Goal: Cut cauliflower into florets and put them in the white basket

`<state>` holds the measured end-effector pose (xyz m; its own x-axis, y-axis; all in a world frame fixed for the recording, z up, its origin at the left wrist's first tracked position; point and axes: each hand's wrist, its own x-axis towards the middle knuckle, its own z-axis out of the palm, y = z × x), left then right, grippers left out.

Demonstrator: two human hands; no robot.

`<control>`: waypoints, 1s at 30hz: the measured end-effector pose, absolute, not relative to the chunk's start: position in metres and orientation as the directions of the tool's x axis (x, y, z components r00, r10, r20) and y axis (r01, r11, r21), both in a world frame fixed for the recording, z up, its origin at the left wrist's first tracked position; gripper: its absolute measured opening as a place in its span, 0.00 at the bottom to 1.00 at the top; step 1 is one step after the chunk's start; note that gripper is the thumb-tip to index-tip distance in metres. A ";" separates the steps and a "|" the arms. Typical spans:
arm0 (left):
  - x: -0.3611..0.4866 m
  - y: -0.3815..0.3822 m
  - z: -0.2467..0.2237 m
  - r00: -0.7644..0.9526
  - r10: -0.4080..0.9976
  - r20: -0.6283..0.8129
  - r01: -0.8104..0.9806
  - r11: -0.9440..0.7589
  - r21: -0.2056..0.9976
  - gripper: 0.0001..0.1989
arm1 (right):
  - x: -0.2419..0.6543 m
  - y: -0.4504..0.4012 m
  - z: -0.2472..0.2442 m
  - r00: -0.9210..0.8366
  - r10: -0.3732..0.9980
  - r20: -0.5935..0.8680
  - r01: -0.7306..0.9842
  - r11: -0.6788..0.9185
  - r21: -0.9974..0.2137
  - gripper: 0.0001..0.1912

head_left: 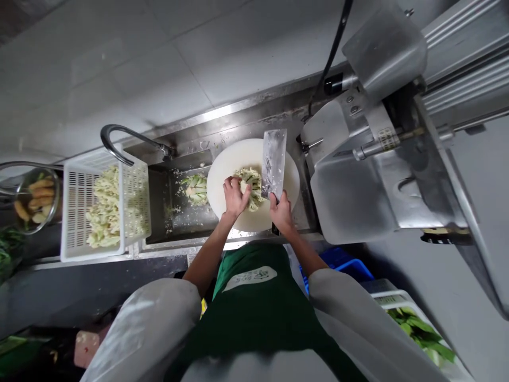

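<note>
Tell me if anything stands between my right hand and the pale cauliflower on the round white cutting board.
Only the rectangular steel cleaver your right hand grips, at the right edge of the cauliflower; whether those two touch is unclear. Your left hand is on the cauliflower's left side, not in between.
</note>
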<state>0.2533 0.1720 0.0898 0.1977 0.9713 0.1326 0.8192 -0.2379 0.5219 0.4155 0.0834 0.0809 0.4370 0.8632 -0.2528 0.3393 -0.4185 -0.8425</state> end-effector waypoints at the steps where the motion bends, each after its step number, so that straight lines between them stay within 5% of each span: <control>1: 0.253 0.172 0.088 0.195 0.972 0.131 0.824 -0.235 0.515 0.23 | 0.411 0.082 0.079 0.441 0.860 -0.256 0.334 -0.422 -0.843 0.18; 10: 0.250 0.172 0.093 0.173 0.975 0.137 0.832 -0.219 0.509 0.21 | 0.374 0.104 0.049 0.461 0.837 -0.294 0.265 -0.446 -0.855 0.18; 18: 0.276 0.156 0.083 -0.095 0.979 0.180 0.867 -0.008 0.499 0.25 | 0.404 0.093 0.059 0.569 0.788 -0.236 0.266 -0.448 -0.853 0.20; 25: 0.227 0.178 0.097 0.346 0.936 0.060 0.792 -0.326 0.516 0.20 | 0.427 0.113 0.073 0.429 0.880 -0.204 0.370 -0.377 -0.849 0.19; 30: 0.236 0.159 0.092 0.158 0.973 0.171 0.793 -0.228 0.565 0.17 | 0.416 0.117 0.078 0.353 0.912 -0.207 0.440 -0.358 -0.824 0.18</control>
<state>0.2359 0.1587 0.0924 0.1584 0.9725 0.1707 0.7926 -0.2284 0.5654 0.4158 0.1174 0.0777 0.3531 0.9123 -0.2074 0.4403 -0.3576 -0.8236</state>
